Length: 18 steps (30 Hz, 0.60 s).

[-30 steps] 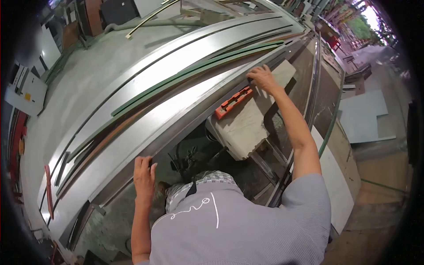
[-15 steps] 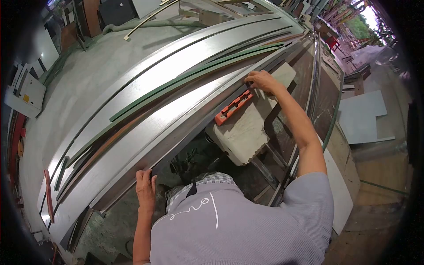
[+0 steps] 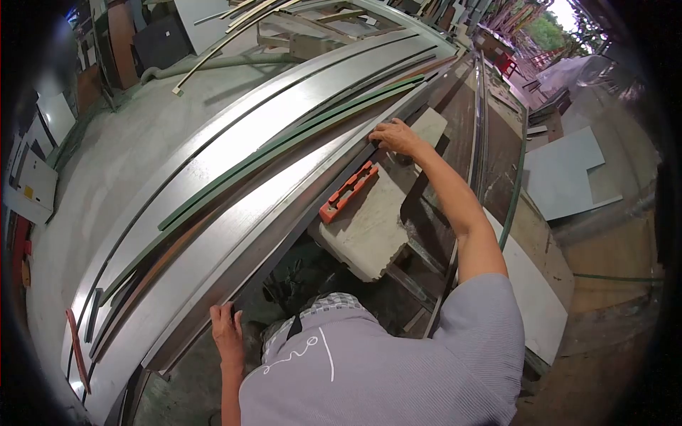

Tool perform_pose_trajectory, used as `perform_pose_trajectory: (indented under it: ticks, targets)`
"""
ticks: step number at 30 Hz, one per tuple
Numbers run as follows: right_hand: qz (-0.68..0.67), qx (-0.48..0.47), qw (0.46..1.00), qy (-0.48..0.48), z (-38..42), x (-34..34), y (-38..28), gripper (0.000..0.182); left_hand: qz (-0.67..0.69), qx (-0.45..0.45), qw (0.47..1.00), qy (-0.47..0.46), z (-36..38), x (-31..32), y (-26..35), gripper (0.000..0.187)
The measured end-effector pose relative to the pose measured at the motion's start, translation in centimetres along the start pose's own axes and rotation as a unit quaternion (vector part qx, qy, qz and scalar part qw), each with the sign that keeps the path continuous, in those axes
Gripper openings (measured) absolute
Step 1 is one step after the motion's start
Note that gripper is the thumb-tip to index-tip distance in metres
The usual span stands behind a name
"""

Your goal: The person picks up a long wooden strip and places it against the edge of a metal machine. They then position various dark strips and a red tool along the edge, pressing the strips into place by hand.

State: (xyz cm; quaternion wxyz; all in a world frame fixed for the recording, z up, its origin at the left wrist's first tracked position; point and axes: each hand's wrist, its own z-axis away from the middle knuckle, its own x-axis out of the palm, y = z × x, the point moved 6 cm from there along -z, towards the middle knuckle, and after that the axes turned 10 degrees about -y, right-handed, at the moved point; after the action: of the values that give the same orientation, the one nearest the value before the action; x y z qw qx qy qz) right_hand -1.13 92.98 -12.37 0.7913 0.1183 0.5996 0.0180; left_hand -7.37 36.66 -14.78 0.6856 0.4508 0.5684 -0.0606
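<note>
A long dark strip point(image 3: 304, 221) runs along the near edge of the metal-topped workbench point(image 3: 245, 206). My left hand point(image 3: 227, 334) is closed on its lower end, fingers pinched at the bench edge. Farther up, my right hand point(image 3: 396, 138) is bent over the strip's upper part, with thumb and fingers gripping it. Between the hands, beside the strip, an orange-red notched tool point(image 3: 348, 192) lies on a pale, rough-edged board point(image 3: 369, 231). The fingertips are partly hidden at both ends.
Long green strips point(image 3: 284, 149) and brown strips lie lengthwise on the bench. A thin red piece point(image 3: 77, 348) rests at its left end. Metal bars point(image 3: 412, 287) extend beneath the pale board. White sheets point(image 3: 565, 170) lie at the right, and a hose point(image 3: 213, 64) crosses the floor behind.
The view has shifted, so the bench and orange-red tool appear lower and farther left. Both hands remain on the dark strip, with little clear change in their grip.
</note>
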Motion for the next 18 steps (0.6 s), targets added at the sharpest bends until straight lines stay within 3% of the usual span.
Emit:
perform_pose_trajectory:
  ticks: [2,5,10,18]
  targets:
    - [-0.021,-0.021,1.0,-0.003,0.1,0.8,0.3,0.038,-0.008,0.012,1.0,0.007,-0.6,-0.1,0.5,0.026]
    - [-0.067,0.019,0.997,0.023,-0.1,1.6,1.9,0.037,0.01,0.005,1.0,0.01,-1.5,0.1,1.5,0.024]
    - [-0.15,0.082,0.984,-0.051,-0.1,1.6,3.0,0.035,0.012,0.006,1.0,0.008,-2.6,-0.3,2.5,0.022]
    - [-0.1,0.099,0.988,-0.066,-0.3,1.1,3.5,0.036,-0.001,-0.003,1.0,0.009,-3.3,0.7,2.7,0.022]
